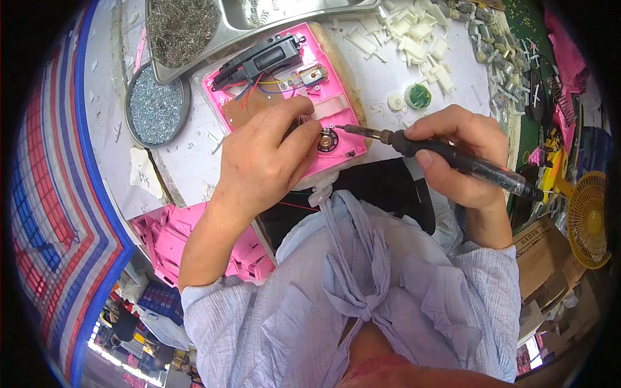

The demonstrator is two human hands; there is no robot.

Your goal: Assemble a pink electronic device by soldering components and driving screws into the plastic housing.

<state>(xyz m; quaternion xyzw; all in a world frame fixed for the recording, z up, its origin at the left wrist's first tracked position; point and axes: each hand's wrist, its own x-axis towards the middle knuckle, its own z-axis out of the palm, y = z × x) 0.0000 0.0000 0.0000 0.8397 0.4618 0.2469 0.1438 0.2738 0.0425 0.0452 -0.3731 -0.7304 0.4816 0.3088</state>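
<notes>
A pink plastic housing lies at a slant on the padded work surface before me. Wires, a black battery-like module, a brown board and a small round speaker sit in it. My left hand rests over the housing's near part, its fingers pinched together beside the speaker; what they hold is hidden. In my right hand is a black electric screwdriver, held nearly level. Its metal bit points left, and the tip is just above the speaker's right side.
A round dish of small screws stands left of the housing. Behind it, a metal tray holds springs. White plastic parts and metal pieces lie at the back right, near a green-topped round piece. Pink parts fill the lower left.
</notes>
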